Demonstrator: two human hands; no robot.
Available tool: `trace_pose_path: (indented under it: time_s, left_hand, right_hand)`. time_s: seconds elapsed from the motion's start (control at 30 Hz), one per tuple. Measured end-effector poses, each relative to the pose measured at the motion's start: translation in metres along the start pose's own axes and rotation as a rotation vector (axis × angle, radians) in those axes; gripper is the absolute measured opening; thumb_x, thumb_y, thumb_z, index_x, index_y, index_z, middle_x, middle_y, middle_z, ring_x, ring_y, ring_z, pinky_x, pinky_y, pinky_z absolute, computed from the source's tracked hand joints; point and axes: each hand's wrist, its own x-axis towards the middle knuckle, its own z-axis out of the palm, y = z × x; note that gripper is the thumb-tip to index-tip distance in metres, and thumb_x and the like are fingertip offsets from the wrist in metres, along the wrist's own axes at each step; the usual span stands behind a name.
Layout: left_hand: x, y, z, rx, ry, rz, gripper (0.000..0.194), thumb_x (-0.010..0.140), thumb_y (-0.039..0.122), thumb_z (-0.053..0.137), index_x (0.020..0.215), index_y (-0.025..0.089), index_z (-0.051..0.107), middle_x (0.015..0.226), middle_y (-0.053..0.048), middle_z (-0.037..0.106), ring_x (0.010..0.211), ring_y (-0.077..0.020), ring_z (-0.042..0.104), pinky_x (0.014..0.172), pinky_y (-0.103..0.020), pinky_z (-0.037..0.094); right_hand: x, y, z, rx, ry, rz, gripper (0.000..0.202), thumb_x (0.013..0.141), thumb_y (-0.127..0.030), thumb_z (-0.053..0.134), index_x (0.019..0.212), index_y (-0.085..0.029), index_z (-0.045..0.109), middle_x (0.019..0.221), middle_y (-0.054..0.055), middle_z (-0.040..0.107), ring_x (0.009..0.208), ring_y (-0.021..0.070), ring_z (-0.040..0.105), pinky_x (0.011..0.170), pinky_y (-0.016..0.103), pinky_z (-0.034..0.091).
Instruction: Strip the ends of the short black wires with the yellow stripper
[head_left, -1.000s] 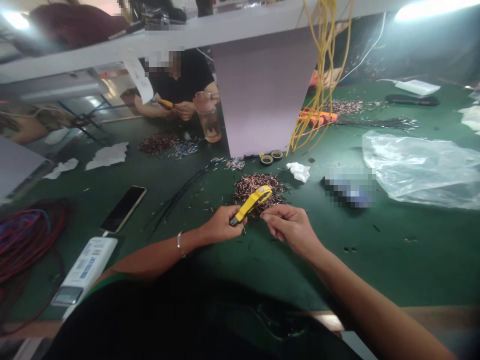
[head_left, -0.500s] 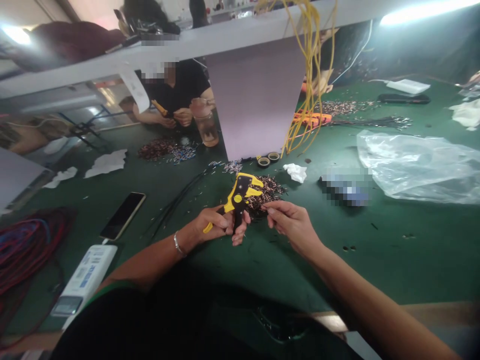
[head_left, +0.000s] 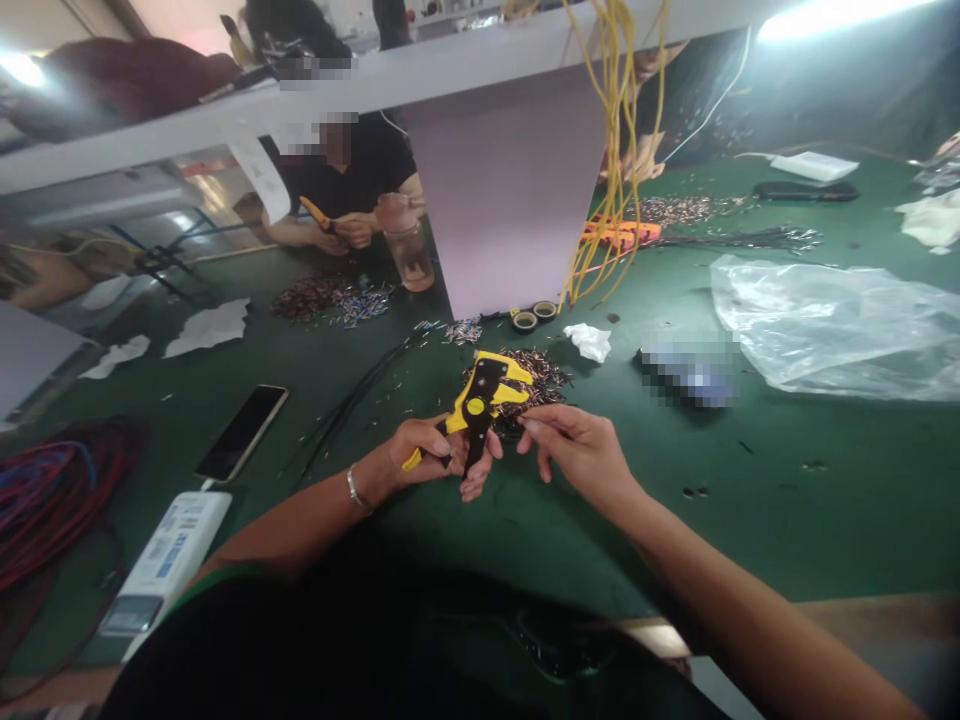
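My left hand [head_left: 431, 455] is wrapped round the handles of a yellow and black wire stripper [head_left: 478, 405], whose jaws point away to the upper right. My right hand [head_left: 577, 440] is closed in a pinch just right of the tool, on what looks like a short thin wire; most of it is hidden by the fingertips. Behind the tool and the right fingertips lies a pile of short black wires with copper-coloured ends [head_left: 553, 375]. Several long black wires [head_left: 352, 400] stretch out left of the left hand.
A phone [head_left: 244, 432] and a white power strip [head_left: 169, 560] lie at left, by coiled red cables [head_left: 56, 500]. Tape rolls [head_left: 525, 321], crumpled tissue [head_left: 589, 342] and a plastic bag [head_left: 840, 330] lie beyond. Yellow wires [head_left: 619, 130] hang from the shelf [head_left: 480, 70]. Co-workers sit opposite.
The stripper's jaws have swung slightly to the right and down. My right hand has come a little closer to the tool, still pinched. The view has shifted slightly.
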Motion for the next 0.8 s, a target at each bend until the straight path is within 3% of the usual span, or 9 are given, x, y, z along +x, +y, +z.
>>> trace_pose_path:
  time_s: [0.23, 0.4, 0.8]
  left_hand:
    - [0.001, 0.002, -0.002, 0.008, 0.012, -0.006, 0.057, 0.053, 0.023, 0.064, 0.108, 0.006, 0.063, 0.077, -0.01, 0.062, 0.065, -0.0215, 0.057, 0.064, -0.039, 0.046]
    - [-0.001, 0.001, -0.004, 0.006, -0.015, -0.035, 0.057, 0.052, 0.02, 0.066, 0.108, 0.005, 0.063, 0.077, -0.01, 0.063, 0.065, -0.0214, 0.057, 0.063, -0.038, 0.046]
    - [-0.002, -0.003, -0.002, 0.051, 0.008, -0.039, 0.051, 0.056, 0.023, 0.069, 0.103, 0.006, 0.066, 0.076, -0.01, 0.063, 0.065, -0.022, 0.057, 0.064, -0.039, 0.047]
  right_hand:
    - [0.001, -0.004, -0.008, -0.086, 0.151, -0.078, 0.021, 0.08, -0.034, 0.063, 0.09, -0.019, 0.074, 0.055, -0.002, 0.064, 0.036, 0.007, 0.04, 0.037, 0.024, 0.033]
    - [0.004, -0.005, -0.011, -0.199, 0.211, -0.192, 0.019, 0.08, -0.032, 0.06, 0.086, -0.02, 0.074, 0.052, -0.003, 0.062, 0.046, 0.0105, 0.047, 0.047, 0.026, 0.039]
    - [0.001, -0.006, -0.007, -0.211, 0.163, -0.162, 0.015, 0.08, -0.032, 0.059, 0.08, -0.02, 0.068, 0.052, -0.004, 0.061, 0.047, 0.0112, 0.047, 0.048, 0.026, 0.039]
